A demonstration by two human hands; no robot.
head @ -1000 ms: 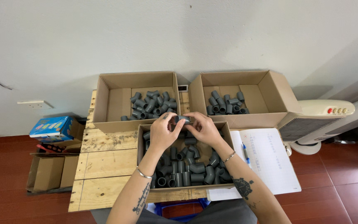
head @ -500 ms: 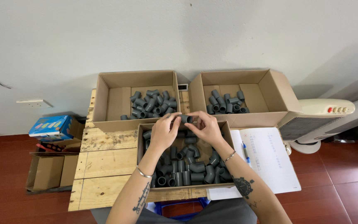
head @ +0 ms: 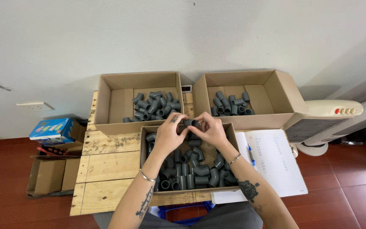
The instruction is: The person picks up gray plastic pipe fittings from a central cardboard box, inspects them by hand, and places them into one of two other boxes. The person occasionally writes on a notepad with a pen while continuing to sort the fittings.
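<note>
My left hand (head: pixel 169 135) and my right hand (head: pixel 209 130) meet above the near cardboard box (head: pixel 145 146). Together they hold a grey pipe fitting (head: pixel 191 123), its open end facing me, fingers pinching it from both sides. The near box holds several grey elbow fittings (head: pixel 193 171). Two more open boxes stand behind it: the far left box (head: pixel 111 106) and the far right box (head: pixel 272 91), each with a heap of grey fittings.
The boxes rest on a wooden pallet table (head: pixel 102 163). A white paper sheet (head: pixel 272 161) with a blue pen (head: pixel 251 156) lies at the right. A white fan heater (head: pixel 323 121) stands further right. Small cardboard boxes (head: pixel 49 176) and a blue package (head: pixel 49 128) sit on the floor at left.
Both hands have risen slightly toward the far edge of the near box, still holding the fitting together; it has turned so its open end shows.
</note>
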